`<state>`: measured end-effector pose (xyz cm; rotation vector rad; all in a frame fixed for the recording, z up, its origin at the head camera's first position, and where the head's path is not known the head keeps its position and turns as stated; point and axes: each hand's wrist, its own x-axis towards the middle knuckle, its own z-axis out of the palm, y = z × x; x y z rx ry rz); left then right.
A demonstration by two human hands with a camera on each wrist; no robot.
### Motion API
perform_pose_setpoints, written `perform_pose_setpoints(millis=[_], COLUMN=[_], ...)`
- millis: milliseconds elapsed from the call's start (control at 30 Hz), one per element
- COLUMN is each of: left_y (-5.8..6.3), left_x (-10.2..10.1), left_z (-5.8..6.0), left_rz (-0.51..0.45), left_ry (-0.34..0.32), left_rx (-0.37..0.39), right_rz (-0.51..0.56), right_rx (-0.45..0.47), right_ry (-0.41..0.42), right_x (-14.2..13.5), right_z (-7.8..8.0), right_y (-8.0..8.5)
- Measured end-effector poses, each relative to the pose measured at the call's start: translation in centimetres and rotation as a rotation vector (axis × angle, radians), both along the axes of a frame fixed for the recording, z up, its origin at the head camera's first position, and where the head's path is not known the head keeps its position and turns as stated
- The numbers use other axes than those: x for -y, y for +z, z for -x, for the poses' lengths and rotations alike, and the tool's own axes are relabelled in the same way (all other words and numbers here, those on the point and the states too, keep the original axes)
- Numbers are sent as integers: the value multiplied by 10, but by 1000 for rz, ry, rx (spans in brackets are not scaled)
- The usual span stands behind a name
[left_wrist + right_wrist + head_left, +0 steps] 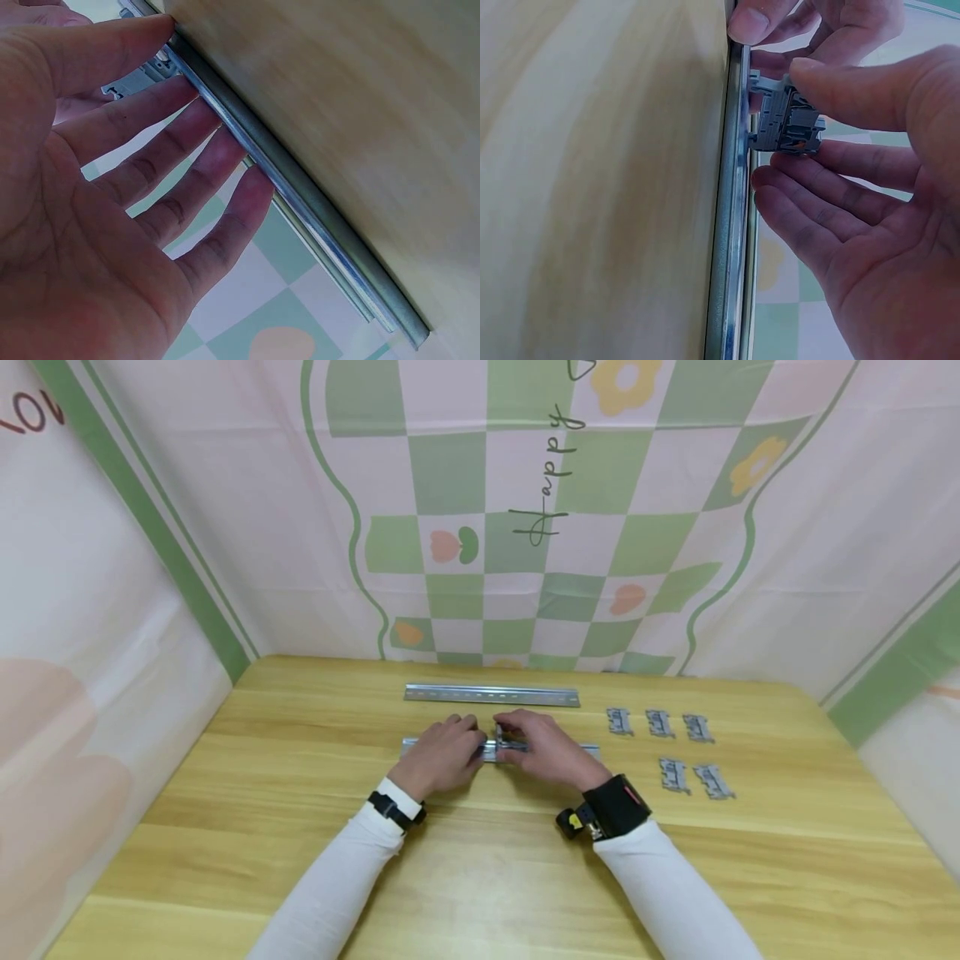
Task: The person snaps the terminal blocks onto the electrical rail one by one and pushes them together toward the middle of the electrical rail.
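A slotted metal DIN rail (pixel 592 750) lies on the table under both hands. My left hand (pixel 442 755) holds it near its middle, thumb on one side and fingertips along the other, as the left wrist view shows on the rail (pixel 300 195). Just to the right, my right hand (pixel 551 750) pinches a grey terminal block (pixel 786 116) between thumb and fingers. That block stands upright with its feet at the rail (pixel 735 225); whether it is latched, I cannot tell. In the head view the fingers cover much of the block.
A second DIN rail (pixel 491 695) lies behind, parallel to the first. Several more grey terminal blocks (pixel 658 723) lie flat in two rows on the right of the wooden table (pixel 225 827). A patterned cloth (pixel 525 543) hangs along the table's back edge.
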<state>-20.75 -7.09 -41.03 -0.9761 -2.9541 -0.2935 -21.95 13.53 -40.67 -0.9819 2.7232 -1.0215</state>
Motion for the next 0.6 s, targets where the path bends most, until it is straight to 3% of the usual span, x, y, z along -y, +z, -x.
perform_pose_setpoints(millis=[600], left_y=[0], left_x=[0], left_z=[0], left_rz=[17], left_ry=[2], left_rx=[2], right_rz=[-4], right_rx=[36], right_ry=[-13], right_x=[3], right_z=[1], right_y=[0])
